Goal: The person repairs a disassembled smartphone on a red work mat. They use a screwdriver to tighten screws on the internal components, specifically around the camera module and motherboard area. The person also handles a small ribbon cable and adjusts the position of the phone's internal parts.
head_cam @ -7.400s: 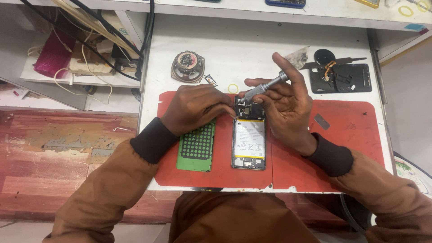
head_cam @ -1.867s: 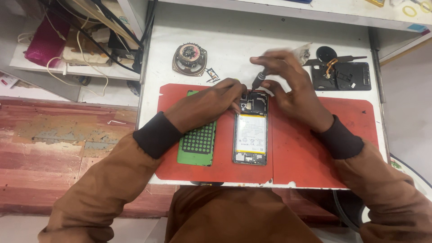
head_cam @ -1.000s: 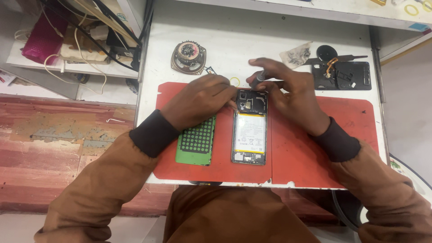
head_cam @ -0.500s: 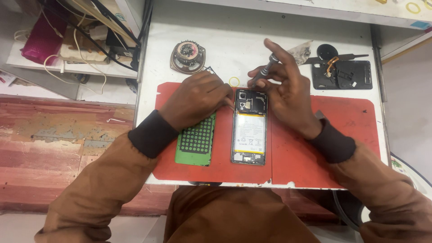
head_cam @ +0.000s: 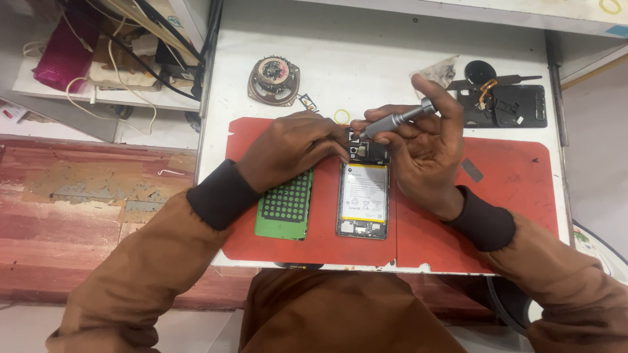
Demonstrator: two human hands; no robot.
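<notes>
Lifted and swung flatter since half a second ago: slim grey metal screwdriver point(head_cam: 396, 121), now angled low with its tip down at the top end of the opened black smartphone point(head_cam: 364, 189) with its white-and-yellow battery exposed. Right hand point(head_cam: 425, 153) closed round the driver shaft, forefinger capping the end. Left hand point(head_cam: 294, 147) curled, fingertips pressed on the phone's upper left corner; cannot tell whether anything tiny is pinched beneath. Phone lying flat on the red rubber work mat point(head_cam: 510, 196) on the white desk point(head_cam: 379, 39), just beside a green perforated screw tray point(head_cam: 286, 206).

Likely risks: tip slipping off a screw head because of the shallow angle, then scratching the board or jabbing the battery. Loose screw rolling off the mat, perhaps snapping to the round speaker magnet point(head_cam: 273, 80) nearby. Phone skating if the left-hand pressure eases.
</notes>
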